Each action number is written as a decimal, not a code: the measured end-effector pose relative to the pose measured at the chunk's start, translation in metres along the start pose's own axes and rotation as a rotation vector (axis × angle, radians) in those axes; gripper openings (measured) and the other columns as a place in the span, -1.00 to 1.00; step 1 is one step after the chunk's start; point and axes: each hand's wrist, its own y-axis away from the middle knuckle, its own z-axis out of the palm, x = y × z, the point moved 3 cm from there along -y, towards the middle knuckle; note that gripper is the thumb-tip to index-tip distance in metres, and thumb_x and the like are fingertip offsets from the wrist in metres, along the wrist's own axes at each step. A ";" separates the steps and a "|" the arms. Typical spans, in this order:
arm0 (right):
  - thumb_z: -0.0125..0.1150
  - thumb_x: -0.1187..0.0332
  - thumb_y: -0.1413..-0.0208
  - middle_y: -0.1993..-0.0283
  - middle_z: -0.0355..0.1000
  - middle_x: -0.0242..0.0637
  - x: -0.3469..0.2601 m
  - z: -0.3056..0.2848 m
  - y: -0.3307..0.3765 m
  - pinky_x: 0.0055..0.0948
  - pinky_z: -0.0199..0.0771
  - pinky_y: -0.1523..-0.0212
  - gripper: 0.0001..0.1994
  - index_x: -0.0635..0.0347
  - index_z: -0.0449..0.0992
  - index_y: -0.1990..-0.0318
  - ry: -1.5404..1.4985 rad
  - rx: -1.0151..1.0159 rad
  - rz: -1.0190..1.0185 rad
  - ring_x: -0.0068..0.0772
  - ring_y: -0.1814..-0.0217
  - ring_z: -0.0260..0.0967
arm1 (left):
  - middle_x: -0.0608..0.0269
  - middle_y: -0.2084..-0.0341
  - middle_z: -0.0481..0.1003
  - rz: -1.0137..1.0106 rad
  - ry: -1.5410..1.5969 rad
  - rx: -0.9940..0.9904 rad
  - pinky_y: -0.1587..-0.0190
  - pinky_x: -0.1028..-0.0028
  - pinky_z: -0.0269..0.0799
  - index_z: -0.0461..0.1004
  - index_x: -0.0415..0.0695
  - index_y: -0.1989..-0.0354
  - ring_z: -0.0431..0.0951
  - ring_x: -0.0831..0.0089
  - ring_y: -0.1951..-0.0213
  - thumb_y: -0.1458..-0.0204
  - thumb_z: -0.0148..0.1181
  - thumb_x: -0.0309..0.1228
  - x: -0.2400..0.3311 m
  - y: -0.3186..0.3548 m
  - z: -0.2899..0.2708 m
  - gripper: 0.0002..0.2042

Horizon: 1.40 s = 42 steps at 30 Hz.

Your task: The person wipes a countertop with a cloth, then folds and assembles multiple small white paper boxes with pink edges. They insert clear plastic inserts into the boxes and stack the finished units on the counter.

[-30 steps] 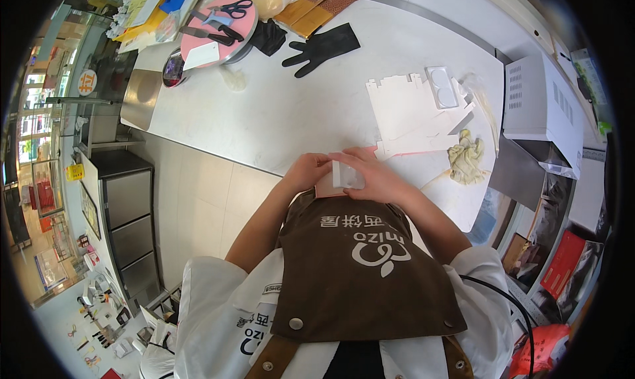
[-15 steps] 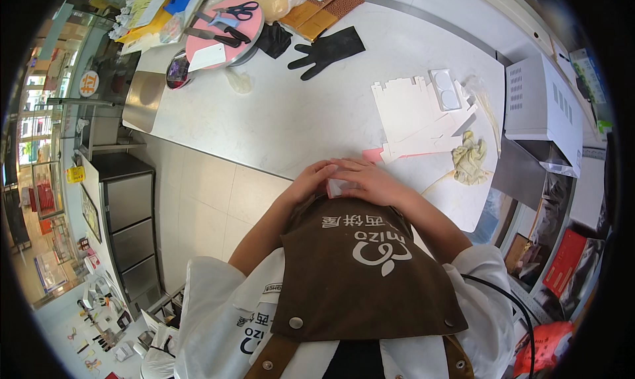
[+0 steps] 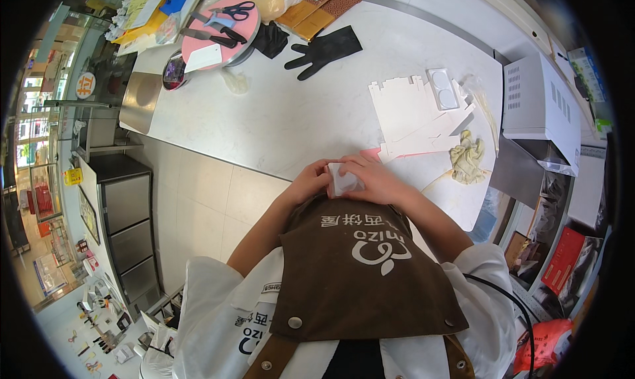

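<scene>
Between both hands, close to my apron at the table's near edge, is a small white box (image 3: 335, 183) with a pinkish side. My left hand (image 3: 309, 183) is closed on its left side. My right hand (image 3: 378, 180) curls round its right side, fingers over the top. Just beyond my right hand lie flat white cardboard sheets (image 3: 402, 109), with a bit of pink card (image 3: 372, 154) at their near edge. A white tray with two round hollows (image 3: 443, 89) rests on the sheets. Beside them is a crumpled yellowish cloth (image 3: 467, 157).
At the far left a pink turntable (image 3: 243, 27) bears scissors (image 3: 237, 10) and knives (image 3: 218, 38). A black glove (image 3: 327, 50) lies near brown packets (image 3: 317, 12). A white machine (image 3: 542, 101) stands at the right, and steel drawers (image 3: 129, 204) at the left.
The box's white top shows more now, as my right fingers have slid back toward its right side. Both hands stay in nearly the same place.
</scene>
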 end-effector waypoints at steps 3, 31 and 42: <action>0.49 0.22 0.00 -0.24 0.39 -0.27 -0.005 -0.004 -0.001 -0.07 0.36 -0.23 -0.65 0.03 0.46 0.11 0.022 0.013 -0.005 0.00 -0.23 0.34 | 0.12 0.06 0.52 -0.026 0.192 0.022 0.03 0.37 0.56 0.31 -0.25 -0.34 0.58 0.38 0.10 -0.30 0.02 -0.35 -0.001 0.001 0.000 -0.54; 0.17 0.52 -0.12 -0.10 0.43 -0.26 -0.014 -0.001 -0.003 -0.13 0.37 -0.18 -0.61 -0.01 0.47 -0.13 0.096 0.112 -0.054 -0.05 -0.10 0.37 | 0.25 0.27 0.55 0.090 -0.249 0.130 0.21 0.48 0.52 0.38 -0.27 -0.23 0.56 0.56 0.29 -0.18 0.25 -0.41 0.013 0.012 0.016 -0.55; 0.20 0.49 -0.05 0.11 0.43 -0.30 -0.023 -0.006 -0.025 -0.16 0.44 -0.02 -0.80 0.09 0.51 0.15 0.031 0.090 -0.037 -0.10 0.00 0.38 | 0.29 0.43 0.50 0.139 -0.207 0.113 0.36 0.49 0.48 0.44 -0.25 -0.02 0.57 0.54 0.44 -0.12 0.25 -0.39 0.013 0.009 0.023 -0.67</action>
